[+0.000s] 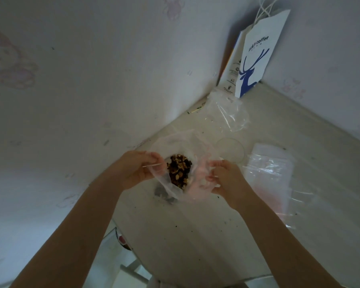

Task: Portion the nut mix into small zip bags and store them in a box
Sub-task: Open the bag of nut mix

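A small clear zip bag [164, 183] with brown nut mix [179, 170] inside is held above the pale table [195, 235]. My left hand [136, 169] pinches the bag's left rim. My right hand [223, 178] grips clear plastic on the bag's right side, fingers curled. Behind the bag lies a larger crumpled clear bag [179, 140]. To the right, a stack of empty zip bags [268, 175] rests on the table.
A clear round lid or dish [230, 149] sits behind my right hand. Another crumpled clear bag [227, 113] lies near the corner. A white paper coffee bag [256, 57] with a blue deer leans against the wall. Crumbs dot the table.
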